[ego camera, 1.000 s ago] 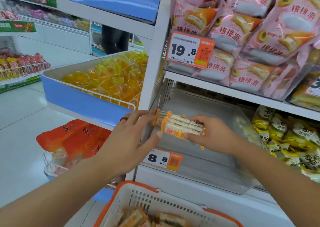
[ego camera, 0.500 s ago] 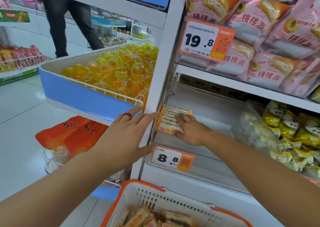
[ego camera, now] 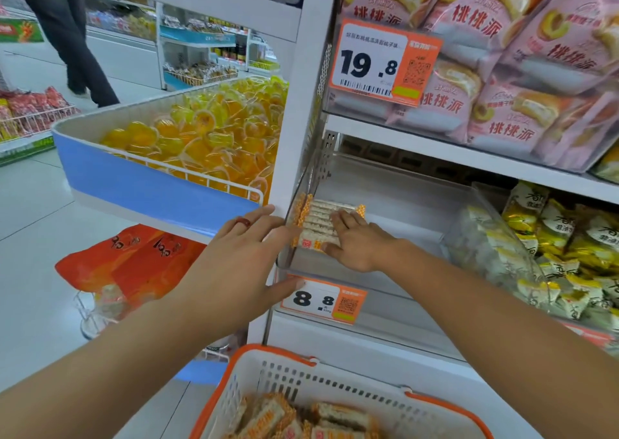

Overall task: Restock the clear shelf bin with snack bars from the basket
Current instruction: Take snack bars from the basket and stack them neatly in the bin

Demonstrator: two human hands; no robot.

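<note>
Clear plastic walls of the shelf bin (ego camera: pixel 395 273) hold the first snack bars (ego camera: pixel 318 226), a short row packed against the left wall, just above the 8.8 price tag (ego camera: pixel 323 301). My right hand (ego camera: pixel 356 242) lies flat on them, fingers straight, pressing rather than gripping; my left hand (ego camera: pixel 244 257) rests spread against the bin's outer front corner, holding nothing. More bars wait in the orange-rimmed basket (ego camera: pixel 268 371) below. I judge them light, crumbly and slick-wrapped, so I would take a stack by its long sides, gently.
</note>
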